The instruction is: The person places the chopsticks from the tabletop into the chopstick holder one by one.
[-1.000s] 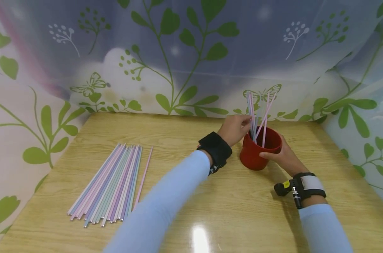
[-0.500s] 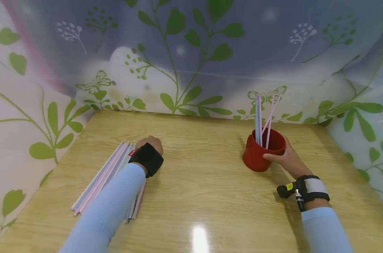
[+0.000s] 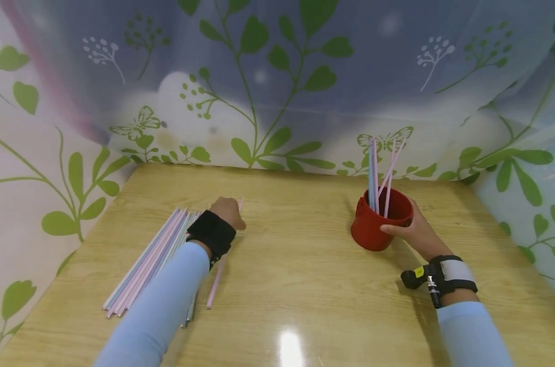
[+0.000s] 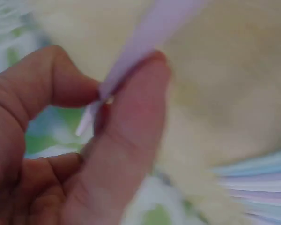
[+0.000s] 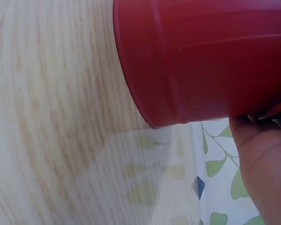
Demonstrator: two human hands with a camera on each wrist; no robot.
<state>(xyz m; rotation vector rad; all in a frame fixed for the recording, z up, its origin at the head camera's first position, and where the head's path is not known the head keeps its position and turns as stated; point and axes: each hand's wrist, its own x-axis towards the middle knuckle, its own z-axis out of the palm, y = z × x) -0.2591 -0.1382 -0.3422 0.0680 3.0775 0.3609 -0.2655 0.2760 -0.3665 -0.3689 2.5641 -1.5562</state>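
On wooden table (image 3: 305,265), near side: left forearm stretched over bundle of straws (image 3: 144,260). Left hand (image 3: 229,213) pinches pink straw (image 3: 217,278) between thumb and finger. Farther right: right hand (image 3: 412,232) wraps red cup (image 3: 373,229), straws standing inside.

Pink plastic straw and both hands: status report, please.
Left hand pinches single pink plastic straw beside pastel straw pile. Right hand grips round red plastic cup. Wooden table between them bare.
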